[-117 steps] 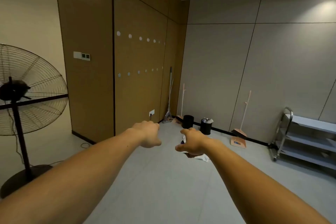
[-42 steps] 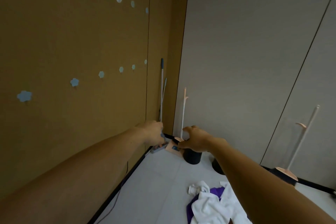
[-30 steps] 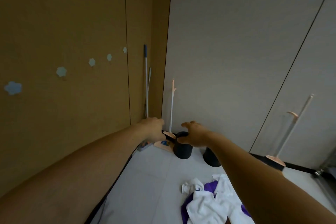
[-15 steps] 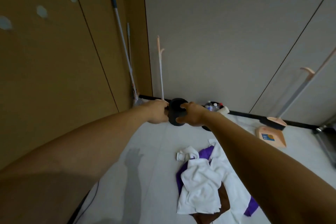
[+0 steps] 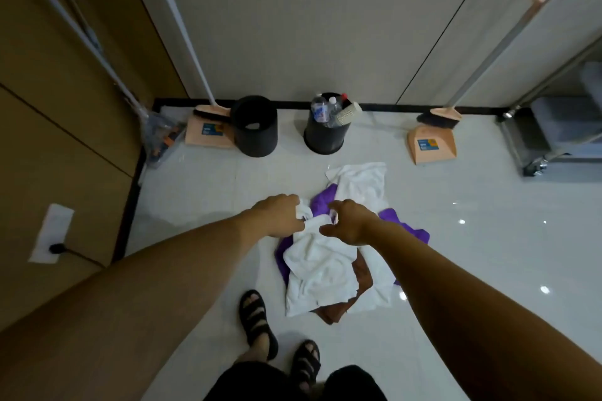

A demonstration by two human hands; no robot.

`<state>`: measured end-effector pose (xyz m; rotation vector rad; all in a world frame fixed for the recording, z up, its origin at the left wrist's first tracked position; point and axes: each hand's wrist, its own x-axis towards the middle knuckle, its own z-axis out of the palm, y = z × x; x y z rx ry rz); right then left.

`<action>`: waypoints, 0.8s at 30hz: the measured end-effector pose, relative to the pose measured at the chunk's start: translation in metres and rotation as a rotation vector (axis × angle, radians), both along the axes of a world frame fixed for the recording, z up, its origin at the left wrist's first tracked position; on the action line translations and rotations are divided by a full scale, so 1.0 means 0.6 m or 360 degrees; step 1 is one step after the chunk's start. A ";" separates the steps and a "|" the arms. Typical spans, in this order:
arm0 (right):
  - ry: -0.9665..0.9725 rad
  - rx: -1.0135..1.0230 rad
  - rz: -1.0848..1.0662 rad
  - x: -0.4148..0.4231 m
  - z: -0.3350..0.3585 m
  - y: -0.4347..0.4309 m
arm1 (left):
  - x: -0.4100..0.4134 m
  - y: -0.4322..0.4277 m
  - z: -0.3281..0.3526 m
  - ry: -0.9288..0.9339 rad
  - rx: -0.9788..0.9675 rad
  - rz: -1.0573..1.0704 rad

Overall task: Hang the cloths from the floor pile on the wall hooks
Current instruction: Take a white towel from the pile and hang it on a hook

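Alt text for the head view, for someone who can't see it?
Left hand and right hand reach down over a floor pile of white, purple and brown cloths, the left at a white cloth. Two black bins stand beyond.

Single view supplied, worn on head at standing height. Aimed forward and steeply down. Left hand (image 5: pixel 280 215) and right hand (image 5: pixel 350 221) caught mid-frame, cloth pile (image 5: pixel 319 270) on floor (image 5: pixel 488 254) beneath, sandalled feet (image 5: pixel 257 322) at bottom edge, wall base (image 5: pixel 391 106) near top. Edges bent by wide lens.

No readable text; dustpan sticker (image 5: pixel 427 144), bottle label (image 5: pixel 318 114) blurred.
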<state>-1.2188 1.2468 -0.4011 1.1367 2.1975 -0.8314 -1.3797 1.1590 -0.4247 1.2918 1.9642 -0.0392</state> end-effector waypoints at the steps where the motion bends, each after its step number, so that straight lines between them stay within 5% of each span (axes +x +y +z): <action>1: -0.0014 -0.0034 -0.0024 0.001 -0.034 0.009 | 0.002 0.007 -0.036 -0.0042 -0.0015 0.0021; 13: -0.0205 -0.0319 0.0138 0.035 -0.566 0.041 | 0.041 -0.010 -0.535 -0.0217 -0.0450 0.0177; 24: -0.0173 0.0113 0.0594 0.094 -0.962 -0.011 | 0.078 -0.034 -0.903 -0.0290 -0.0467 0.0262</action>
